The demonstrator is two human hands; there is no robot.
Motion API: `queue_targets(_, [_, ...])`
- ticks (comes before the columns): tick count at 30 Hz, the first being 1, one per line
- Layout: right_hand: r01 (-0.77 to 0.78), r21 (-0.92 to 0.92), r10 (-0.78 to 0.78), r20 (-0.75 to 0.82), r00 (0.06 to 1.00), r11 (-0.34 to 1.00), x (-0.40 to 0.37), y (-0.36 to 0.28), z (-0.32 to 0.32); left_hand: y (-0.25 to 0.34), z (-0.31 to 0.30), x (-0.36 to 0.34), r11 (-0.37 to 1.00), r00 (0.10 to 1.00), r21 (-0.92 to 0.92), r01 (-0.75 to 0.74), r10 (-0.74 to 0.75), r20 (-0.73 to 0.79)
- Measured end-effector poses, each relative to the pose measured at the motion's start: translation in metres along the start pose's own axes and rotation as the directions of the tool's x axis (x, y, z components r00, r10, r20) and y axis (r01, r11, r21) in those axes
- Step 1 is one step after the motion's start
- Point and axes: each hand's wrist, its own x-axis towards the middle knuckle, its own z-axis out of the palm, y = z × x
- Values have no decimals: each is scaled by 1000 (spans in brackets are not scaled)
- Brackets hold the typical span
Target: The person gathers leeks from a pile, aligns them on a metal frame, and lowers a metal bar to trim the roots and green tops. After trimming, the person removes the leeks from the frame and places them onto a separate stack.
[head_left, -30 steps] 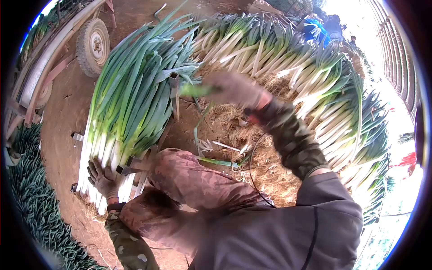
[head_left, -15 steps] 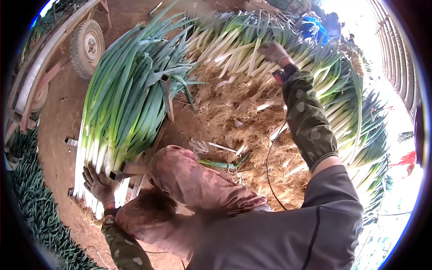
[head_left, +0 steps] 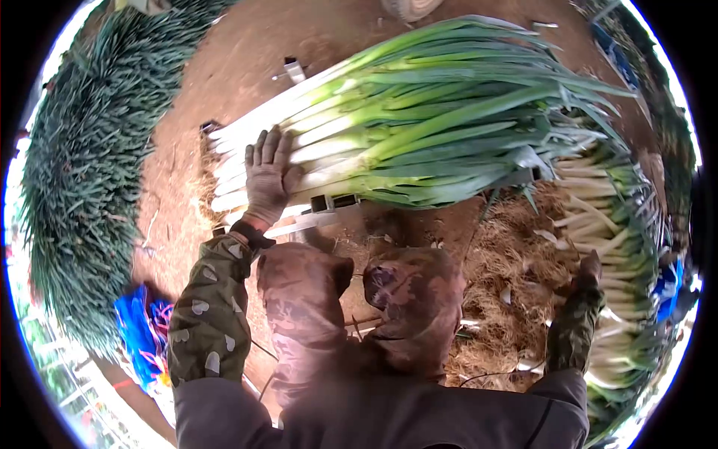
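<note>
A thick bundle of long green onions (head_left: 419, 123) lies across a low metal frame (head_left: 336, 202), white stems to the left and green leaves to the right. My gloved left hand (head_left: 269, 168) rests flat on the white stems, fingers stretched out. Off to the right, my gloved right hand (head_left: 589, 269) reaches to the white ends of a long row of green onions (head_left: 609, 247) on the ground. Its fingers are mostly hidden from this angle, and I cannot tell whether they grip a stem.
Dry root trimmings (head_left: 508, 262) cover the ground beside my right knee. A large mass of dark green leaves (head_left: 82, 165) spreads along the left. Blue plastic (head_left: 138, 329) lies at lower left. A wheel (head_left: 411, 7) shows at the top edge.
The view has swung left, so the bundle now lies crosswise in the middle. My left hand stays flat on the white stems. My right hand is still out over the row on the right.
</note>
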Motion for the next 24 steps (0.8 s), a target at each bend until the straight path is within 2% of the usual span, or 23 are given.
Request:
queue_targets(5, [0, 131, -15, 110, 994, 991, -9, 6, 21, 1, -1, -1, 1000, 1000, -14, 4, -4, 3])
queue_targets(7, [-31, 321, -11, 127, 992, 946, -7, 12, 26, 3, -2, 0, 1000, 1000, -7, 11, -11, 12])
queue_targets(8, [-85, 492, 15, 144, 989, 866, -6, 11, 25, 3, -2, 0, 1000, 1000, 6, 20, -20, 5])
queue_targets(9, [-200, 815, 122, 159, 980, 544, -8, 9, 27, 4, -1, -1, 1000, 1000, 19, 23, -23, 4])
queue_targets(11, [86, 579, -23, -116, 993, 811, -2, 6, 17, 4, -1, -3, 999, 1000, 36, 23, -22, -10])
queue_targets(12, [211, 404, -124, -231, 965, 890, 0, 4, 10, 3, 0, -3, 999, 999, 41, 20, -19, -25])
queue_targets(13, [142, 563, -101, -103, 989, 814, -24, -20, -22, 3, 2, -3, 999, 999, 42, 15, -14, -38])
queue_targets(14, [302, 568, -242, -181, 953, 765, -38, -29, -36, 2, 3, -4, 1000, 997, 15, 4, -3, -80])
queue_targets(16, [419, 552, -379, -192, 905, 721, -48, -38, -42, 1, 5, -8, 999, 986, -43, -21, 13, -165])
queue_targets(18, [364, 644, -402, -94, 911, 673, -104, -84, -52, 6, -1, -13, 990, 969, -136, -22, -12, -246])
queue_targets(19, [426, 519, -390, -185, 902, 741, -117, -92, -39, 8, -5, -18, 986, 963, -168, -17, -29, -269])
queue_targets(20, [565, 325, -480, -309, 821, 759, -167, -119, -58, 8, -9, -25, 980, 955, -197, -12, -47, -292])
queue_targets(22, [444, 227, -378, -283, 882, 867, -223, -142, -75, 5, -17, -53, 993, 963, -113, 15, -45, -267])
queue_targets(24, [469, 9, -421, -422, 803, 883, -234, -129, -74, -2, -13, -85, 998, 972, 18, 63, -58, -226])
